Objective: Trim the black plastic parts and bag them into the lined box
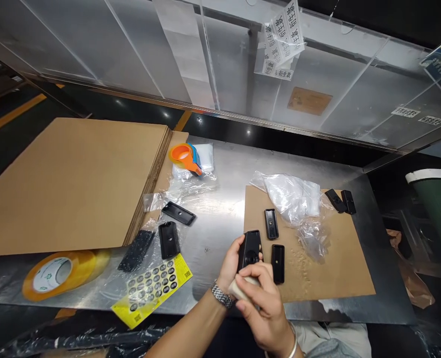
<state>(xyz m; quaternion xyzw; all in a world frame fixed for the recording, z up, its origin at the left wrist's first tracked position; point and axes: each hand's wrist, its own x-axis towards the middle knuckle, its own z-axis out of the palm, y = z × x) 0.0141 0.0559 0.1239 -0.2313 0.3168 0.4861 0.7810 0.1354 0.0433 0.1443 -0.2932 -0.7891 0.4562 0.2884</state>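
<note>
Holding a black plastic housing [249,250] upright above the near edge of the metal surface [220,219], the left hand [232,266] closes its grip round the part's lower left side, thumb and fingers wrapped on. The right hand [262,308] is closed on a small pale cloth or pad [239,289], pressed against the housing's lower end. Both hands sit touching each other, just in front of a cardboard sheet [340,268].

Head view, remainder:
- Two matching black housings lie flat on the cardboard sheet, one [271,223] just beyond the held part, one [277,263] just right of it. Two more [342,201] rest at the sheet's far right corner.
- Crumpled clear plastic bags [293,199] lie on the sheet between these groups.
- Left of the hands: two further black parts [168,239] on clear film, a yellow sheet of round dark stickers [153,288], a roll of yellowish packing tape [56,272], a stack of flat cardboard [74,184].
- Farther back: an orange and blue tape dispenser [186,155].
- A green bin [439,209] stands off the right end.

Handling judgement: the housing looks light, rigid and smooth, probably slippery where glossy. Best held by its long edges, as the left hand does, leaving the face free. Not obviously fragile, though the surface finish could scuff.
</note>
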